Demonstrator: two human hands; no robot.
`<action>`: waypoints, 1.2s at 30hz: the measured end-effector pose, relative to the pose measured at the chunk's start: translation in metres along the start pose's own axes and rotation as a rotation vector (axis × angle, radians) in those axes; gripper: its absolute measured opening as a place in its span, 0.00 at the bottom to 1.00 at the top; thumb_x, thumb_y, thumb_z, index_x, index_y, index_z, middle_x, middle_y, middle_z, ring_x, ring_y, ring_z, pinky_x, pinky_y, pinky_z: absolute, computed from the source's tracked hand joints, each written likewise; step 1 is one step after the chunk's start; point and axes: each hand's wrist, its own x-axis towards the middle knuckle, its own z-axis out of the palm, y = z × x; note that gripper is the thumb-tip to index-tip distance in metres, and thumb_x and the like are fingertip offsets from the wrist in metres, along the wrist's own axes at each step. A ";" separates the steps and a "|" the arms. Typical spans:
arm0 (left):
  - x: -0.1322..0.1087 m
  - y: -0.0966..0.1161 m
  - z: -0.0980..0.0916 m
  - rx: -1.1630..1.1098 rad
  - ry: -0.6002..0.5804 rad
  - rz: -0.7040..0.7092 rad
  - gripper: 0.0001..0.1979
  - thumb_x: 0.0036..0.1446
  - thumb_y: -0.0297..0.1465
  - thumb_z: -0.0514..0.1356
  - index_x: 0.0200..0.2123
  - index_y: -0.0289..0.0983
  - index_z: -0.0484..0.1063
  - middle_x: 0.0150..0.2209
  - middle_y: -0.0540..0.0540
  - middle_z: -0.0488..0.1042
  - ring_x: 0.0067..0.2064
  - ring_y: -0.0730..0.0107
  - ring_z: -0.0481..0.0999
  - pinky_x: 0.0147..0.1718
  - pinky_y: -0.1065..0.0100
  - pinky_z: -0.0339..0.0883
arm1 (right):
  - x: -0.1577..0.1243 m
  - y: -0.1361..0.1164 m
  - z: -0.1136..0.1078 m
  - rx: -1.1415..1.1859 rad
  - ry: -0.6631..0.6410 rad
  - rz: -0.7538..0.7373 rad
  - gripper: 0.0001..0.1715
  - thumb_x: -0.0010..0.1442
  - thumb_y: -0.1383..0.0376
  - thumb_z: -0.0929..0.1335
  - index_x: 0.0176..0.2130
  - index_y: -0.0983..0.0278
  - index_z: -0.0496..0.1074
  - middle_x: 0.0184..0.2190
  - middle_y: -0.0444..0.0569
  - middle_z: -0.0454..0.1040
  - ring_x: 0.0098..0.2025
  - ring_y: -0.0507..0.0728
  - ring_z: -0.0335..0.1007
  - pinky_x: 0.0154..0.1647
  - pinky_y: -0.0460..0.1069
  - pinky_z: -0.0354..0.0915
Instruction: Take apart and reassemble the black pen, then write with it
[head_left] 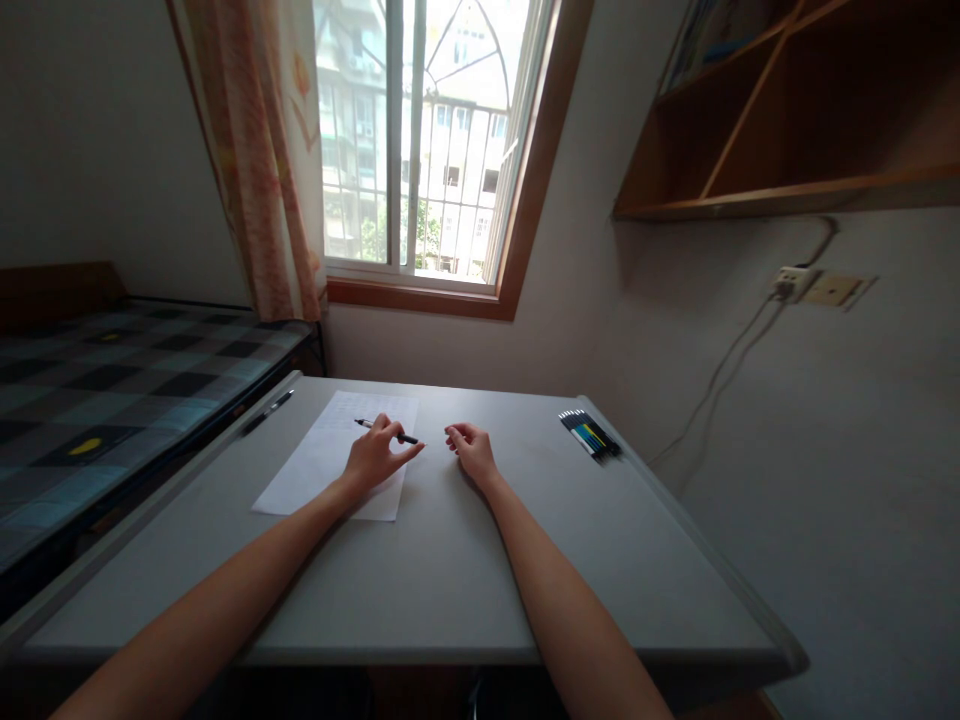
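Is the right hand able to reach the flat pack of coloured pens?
Probably yes: the right hand looks empty; only bare grey desk separates it from the pack of coloured pens.

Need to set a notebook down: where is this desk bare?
Bare: the desk at its near right corner, below the pen pack, and between that pack and the right hand. Crowded: the paper under the left hand and its pen.
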 end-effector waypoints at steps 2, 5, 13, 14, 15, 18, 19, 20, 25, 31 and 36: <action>0.000 0.000 0.001 0.001 -0.002 0.000 0.21 0.51 0.52 0.52 0.30 0.39 0.67 0.35 0.48 0.63 0.27 0.74 0.68 0.25 0.71 0.58 | 0.000 0.001 0.000 0.001 -0.005 0.006 0.16 0.49 0.55 0.65 0.29 0.67 0.71 0.20 0.46 0.71 0.21 0.50 0.65 0.23 0.45 0.62; 0.000 -0.001 0.002 0.000 0.002 0.013 0.22 0.51 0.52 0.52 0.30 0.39 0.67 0.35 0.49 0.63 0.27 0.74 0.68 0.25 0.71 0.58 | 0.001 0.002 0.001 0.004 -0.002 0.005 0.15 0.48 0.57 0.66 0.30 0.66 0.72 0.22 0.46 0.72 0.22 0.50 0.65 0.23 0.45 0.62; 0.000 -0.003 0.002 0.004 0.004 0.016 0.22 0.51 0.52 0.51 0.30 0.39 0.67 0.35 0.49 0.63 0.27 0.74 0.68 0.25 0.71 0.57 | 0.001 0.003 -0.001 -0.024 -0.011 0.002 0.14 0.47 0.59 0.66 0.32 0.65 0.73 0.25 0.46 0.72 0.22 0.50 0.66 0.23 0.45 0.62; 0.000 -0.002 0.002 0.003 0.004 0.016 0.22 0.51 0.52 0.51 0.30 0.39 0.67 0.35 0.49 0.63 0.27 0.73 0.68 0.25 0.71 0.57 | 0.001 0.003 -0.001 -0.027 -0.010 0.003 0.14 0.48 0.59 0.66 0.32 0.65 0.73 0.25 0.46 0.72 0.22 0.50 0.66 0.23 0.45 0.62; 0.000 -0.002 0.002 0.000 0.003 0.017 0.22 0.51 0.52 0.51 0.30 0.39 0.67 0.35 0.49 0.63 0.27 0.73 0.68 0.25 0.71 0.58 | 0.001 0.004 -0.001 -0.029 -0.010 0.005 0.14 0.48 0.59 0.66 0.32 0.65 0.73 0.25 0.46 0.71 0.23 0.50 0.66 0.23 0.45 0.62; 0.000 -0.002 0.002 -0.005 0.003 0.019 0.21 0.51 0.52 0.51 0.30 0.39 0.67 0.35 0.49 0.63 0.27 0.73 0.68 0.25 0.71 0.58 | 0.001 0.005 -0.001 -0.033 -0.015 0.008 0.13 0.48 0.59 0.66 0.32 0.65 0.73 0.25 0.46 0.71 0.23 0.50 0.66 0.23 0.45 0.62; 0.000 -0.003 0.002 -0.006 0.004 0.020 0.21 0.51 0.52 0.52 0.30 0.39 0.67 0.35 0.48 0.63 0.27 0.73 0.68 0.25 0.71 0.58 | 0.001 0.005 -0.001 -0.034 -0.016 0.009 0.13 0.48 0.59 0.66 0.32 0.65 0.73 0.25 0.46 0.71 0.23 0.50 0.66 0.23 0.45 0.62; 0.000 -0.003 0.002 -0.007 0.005 0.021 0.21 0.51 0.52 0.52 0.31 0.39 0.67 0.36 0.48 0.63 0.28 0.73 0.68 0.26 0.71 0.58 | 0.001 0.005 -0.001 -0.035 -0.017 0.008 0.13 0.48 0.59 0.66 0.32 0.65 0.73 0.25 0.46 0.71 0.23 0.50 0.66 0.23 0.45 0.62; 0.000 -0.002 0.002 -0.012 -0.001 0.005 0.19 0.52 0.49 0.53 0.32 0.39 0.68 0.36 0.48 0.63 0.28 0.73 0.69 0.27 0.70 0.60 | 0.001 0.004 -0.001 -0.049 -0.013 0.000 0.13 0.48 0.60 0.66 0.32 0.65 0.73 0.24 0.46 0.72 0.23 0.50 0.67 0.23 0.45 0.63; 0.000 0.000 0.001 0.007 -0.007 -0.006 0.17 0.53 0.47 0.53 0.32 0.40 0.68 0.36 0.48 0.63 0.28 0.74 0.68 0.27 0.70 0.60 | 0.001 0.004 -0.001 -0.044 -0.018 0.004 0.13 0.48 0.59 0.66 0.32 0.65 0.73 0.25 0.46 0.73 0.23 0.50 0.67 0.23 0.45 0.63; -0.001 0.000 0.001 0.024 -0.009 0.008 0.15 0.54 0.46 0.52 0.33 0.40 0.68 0.37 0.48 0.62 0.30 0.73 0.69 0.28 0.71 0.60 | 0.001 0.004 0.000 -0.038 -0.012 0.009 0.13 0.47 0.60 0.66 0.31 0.65 0.74 0.25 0.46 0.73 0.22 0.50 0.66 0.23 0.45 0.63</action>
